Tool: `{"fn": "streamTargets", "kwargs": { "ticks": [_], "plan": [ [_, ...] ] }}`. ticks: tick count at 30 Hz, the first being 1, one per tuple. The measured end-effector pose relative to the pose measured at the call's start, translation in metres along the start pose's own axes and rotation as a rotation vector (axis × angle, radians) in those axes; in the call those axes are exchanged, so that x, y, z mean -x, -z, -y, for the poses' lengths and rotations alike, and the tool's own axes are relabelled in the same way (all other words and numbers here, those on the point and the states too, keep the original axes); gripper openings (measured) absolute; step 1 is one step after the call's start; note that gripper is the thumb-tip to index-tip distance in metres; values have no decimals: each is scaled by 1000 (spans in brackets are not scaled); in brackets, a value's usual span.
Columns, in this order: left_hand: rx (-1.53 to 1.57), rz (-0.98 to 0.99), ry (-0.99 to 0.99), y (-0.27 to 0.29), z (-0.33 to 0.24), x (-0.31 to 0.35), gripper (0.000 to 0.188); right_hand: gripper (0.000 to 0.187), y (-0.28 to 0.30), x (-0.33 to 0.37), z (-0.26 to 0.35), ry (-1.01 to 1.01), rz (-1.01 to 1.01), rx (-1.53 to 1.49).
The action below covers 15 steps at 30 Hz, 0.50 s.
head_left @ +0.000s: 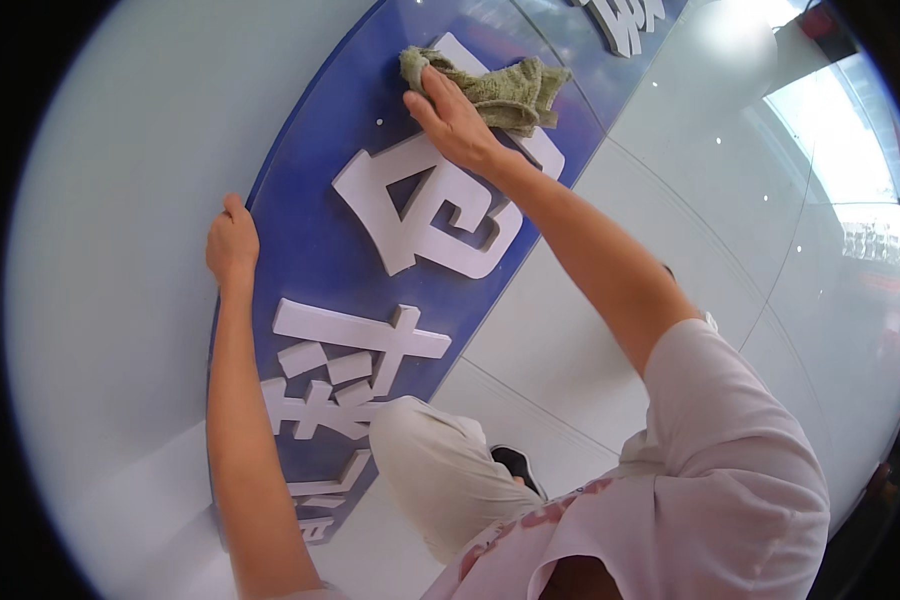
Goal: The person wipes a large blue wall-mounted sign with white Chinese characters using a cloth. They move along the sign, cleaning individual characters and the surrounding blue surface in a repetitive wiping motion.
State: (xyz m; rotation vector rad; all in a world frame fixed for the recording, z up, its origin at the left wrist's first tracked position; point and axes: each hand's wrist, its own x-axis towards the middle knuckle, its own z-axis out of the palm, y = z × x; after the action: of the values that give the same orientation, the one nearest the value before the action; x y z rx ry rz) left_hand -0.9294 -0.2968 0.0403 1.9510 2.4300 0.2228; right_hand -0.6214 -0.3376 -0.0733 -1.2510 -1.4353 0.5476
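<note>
A long blue sign board (305,235) with raised white characters (370,205) fills the middle of the view. At its left edge, my left hand (232,240) is closed round the rim, its far-side fingers partly hidden. My right hand (453,122) reaches toward the far end and holds a bunched olive-green cloth (510,95) against a white character. The fingers bear down on the cloth, whose loose end spreads to the right. Part of that character is covered by the cloth and hand.
A pale wall (130,200) runs along the board's left side. To the right lies a glossy light tiled floor (710,200) with bright reflections. My bent knee (415,430) in pale trousers is close against the board's near part, with a dark shoe (515,468) beside it.
</note>
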Motion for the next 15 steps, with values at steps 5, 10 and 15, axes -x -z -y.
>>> {"fn": "streamTargets", "kwargs": {
  "ticks": [5, 10, 15],
  "plan": [
    [-15, 31, 11, 0, 0, 2, 76, 63, -16, 40, -33, -73, -156, 136],
    [-11, -22, -40, -6, 5, -1, 78, 68, 14, 157, -87, -355, -148, 299],
    [22, 60, 12, 7, -10, 4, 76, 73, 15, 119, -45, -481, -175, 218]
  ]
}}
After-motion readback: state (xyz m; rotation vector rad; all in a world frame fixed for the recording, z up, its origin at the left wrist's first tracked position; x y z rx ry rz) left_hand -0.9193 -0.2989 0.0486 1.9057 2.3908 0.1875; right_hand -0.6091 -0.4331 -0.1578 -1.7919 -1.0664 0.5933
